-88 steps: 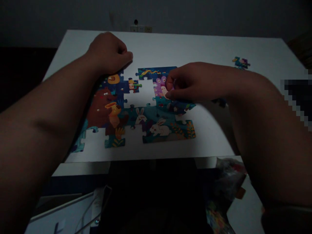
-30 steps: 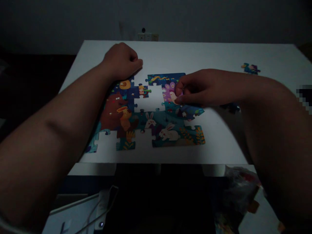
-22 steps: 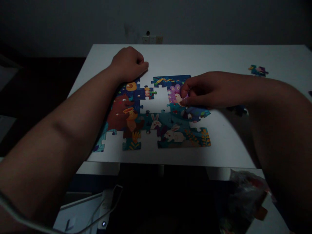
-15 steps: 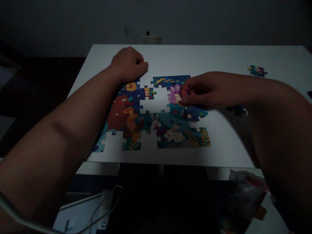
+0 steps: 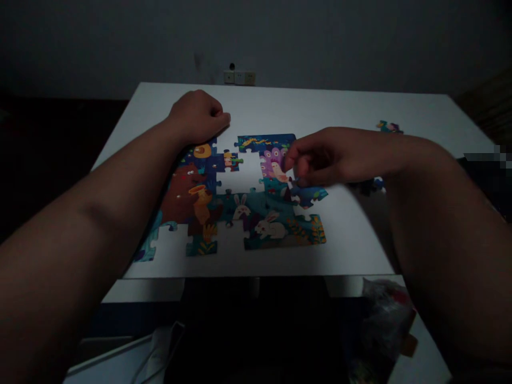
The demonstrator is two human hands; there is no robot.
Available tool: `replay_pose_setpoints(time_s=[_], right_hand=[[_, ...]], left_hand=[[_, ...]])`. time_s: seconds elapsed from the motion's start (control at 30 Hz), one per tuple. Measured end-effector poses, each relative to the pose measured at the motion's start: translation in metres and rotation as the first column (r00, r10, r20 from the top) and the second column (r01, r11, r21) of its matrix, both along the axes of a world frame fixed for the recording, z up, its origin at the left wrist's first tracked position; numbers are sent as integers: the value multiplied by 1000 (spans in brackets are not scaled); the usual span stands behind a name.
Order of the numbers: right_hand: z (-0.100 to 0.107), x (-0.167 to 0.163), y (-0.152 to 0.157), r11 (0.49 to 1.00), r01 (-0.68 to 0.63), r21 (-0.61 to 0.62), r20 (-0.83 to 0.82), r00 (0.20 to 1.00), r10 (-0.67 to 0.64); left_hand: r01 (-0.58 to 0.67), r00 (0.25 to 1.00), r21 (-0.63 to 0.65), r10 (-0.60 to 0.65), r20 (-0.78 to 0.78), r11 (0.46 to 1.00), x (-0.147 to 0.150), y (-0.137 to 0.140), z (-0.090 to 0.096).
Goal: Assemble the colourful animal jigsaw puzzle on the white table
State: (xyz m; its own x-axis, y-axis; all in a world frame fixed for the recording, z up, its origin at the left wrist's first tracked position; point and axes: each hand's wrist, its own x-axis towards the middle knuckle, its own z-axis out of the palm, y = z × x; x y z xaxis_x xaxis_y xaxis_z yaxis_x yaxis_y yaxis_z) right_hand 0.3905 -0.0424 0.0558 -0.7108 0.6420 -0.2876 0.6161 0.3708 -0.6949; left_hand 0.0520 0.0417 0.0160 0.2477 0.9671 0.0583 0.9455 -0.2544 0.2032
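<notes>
Resting mid-desk, the puzzle (image 5: pixel 240 197) looks light, flat and bendable; pieces are best pinched at their edges. Left hand (image 5: pixel 198 117) lies fisted on its far-left corner; right hand (image 5: pixel 324 157) curls its fingers loosely above the purple piece (image 5: pixel 274 162), whether gripping anything I cannot tell.

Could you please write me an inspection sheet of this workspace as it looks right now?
Surface: white rectangular table, dimly lit.
Job's things: colourful part-assembled cardboard jigsaw puzzle with gaps; bear and rabbits visible.
Clutter: loose puzzle piece at far right; another dark piece by the right forearm.
Grippers: left hand fisted, resting at the puzzle's far-left corner; right hand with fingers curled at the purple piece; grip unclear.
Cables: nothing seen.
Surroundings: wall sockets; crumpled bag below the table.
</notes>
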Motion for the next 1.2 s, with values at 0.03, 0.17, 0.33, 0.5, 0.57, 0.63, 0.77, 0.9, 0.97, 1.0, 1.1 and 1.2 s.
replay_pose_setpoints(time_s=[0.03,0.17,0.33,0.5,0.57,0.63,0.77,0.9,0.97,1.0,1.1,1.2], right_hand=[[3,5,0,1000,30,-5,-36,999,-30],[15,24,1,966,250,60,-221,947,-231],[16,42,6,938,344,46,-248,913,-323],[10,50,13,946,309,97,-61,951,-305],[8,51,14,957,270,107,25,961,-275],[8,51,14,952,267,150,67,958,-279],[13,58,15,811,434,391,38,873,-486],[33,75,7,659,543,521,17,766,-643],[45,80,-1,691,496,526,108,767,-633],[49,81,-5,729,449,516,181,775,-605],[48,79,-20,841,301,450,384,785,-487],[31,78,-32,902,242,358,482,779,-401]], left_hand=[[-2,1000,-6,2,-6,1000,0,-1,1],[9,1000,-36,-10,-26,999,0,-3,5],[9,1000,-65,-10,-17,998,-1,-1,5],[-22,1000,-95,20,-19,995,-1,1,5],[-30,999,-99,27,-33,995,-1,1,6],[-38,999,-103,34,-37,994,-1,1,6],[-45,999,-91,42,-25,995,-2,3,4],[-42,999,-74,40,-33,996,-3,6,2],[-46,999,-78,46,-11,996,-4,8,1],[-48,999,-78,47,-3,996,-4,8,1],[-37,999,-71,36,-18,997,-6,10,-1],[-23,999,-71,22,-25,997,-7,11,-2]])
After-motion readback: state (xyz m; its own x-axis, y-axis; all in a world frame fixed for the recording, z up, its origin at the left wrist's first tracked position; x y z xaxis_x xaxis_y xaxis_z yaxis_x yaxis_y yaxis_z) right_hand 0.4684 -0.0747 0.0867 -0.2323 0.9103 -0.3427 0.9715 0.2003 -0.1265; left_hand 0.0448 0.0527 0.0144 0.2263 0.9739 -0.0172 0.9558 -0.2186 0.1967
